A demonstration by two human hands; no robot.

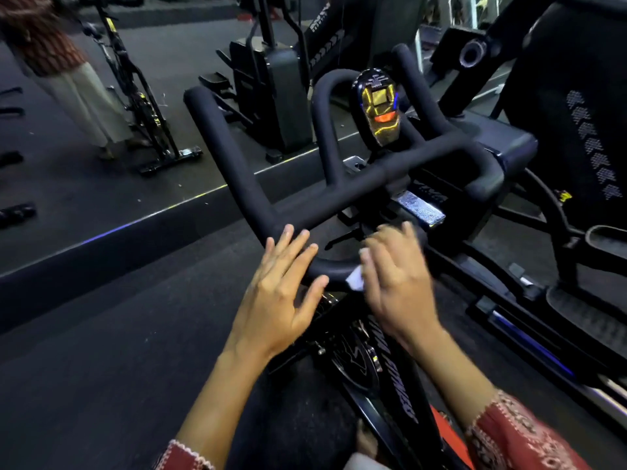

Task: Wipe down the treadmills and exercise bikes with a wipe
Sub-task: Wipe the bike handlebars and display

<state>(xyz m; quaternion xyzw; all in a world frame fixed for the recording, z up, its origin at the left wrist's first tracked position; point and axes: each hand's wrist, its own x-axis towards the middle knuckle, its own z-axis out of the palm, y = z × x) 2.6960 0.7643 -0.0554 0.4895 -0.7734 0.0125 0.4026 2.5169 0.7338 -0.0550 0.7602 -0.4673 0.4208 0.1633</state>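
- Nearest the camera, two red patterned sleeves [519, 439] sit at the bottom edge, with bare forearms reaching forward from them.
- The left hand [281, 293] is released: its fingers are straight and spread, lying flat over the near curve of the handlebar [339, 195], and its thumb is just beside the bar.
- The right hand [397, 286] is blurred. Its fingers bend down over the same near curve and grasp the wipe [355, 279] against the padding.
- The wipe is small, white and crumpled. Only a corner shows, poking out below the right hand on the side toward the left hand, and it touches the bar.
- The handlebar is thick, matte black and foam-covered, with a low loop under the hands, a crossbar, two long outer horns and an inner loop rising beyond.
- A glossy console [378, 106] stands within the inner loop, with yellow outlines and an orange patch on its face.
- The exercise bike frame [403, 385] runs down between the forearms, black with white lettering.
- To the right stands a dark pedal machine [576, 96].
- Far left, another person [68, 79] in light trousers stands beside a second bike [142, 110] on the dark floor [101, 368].
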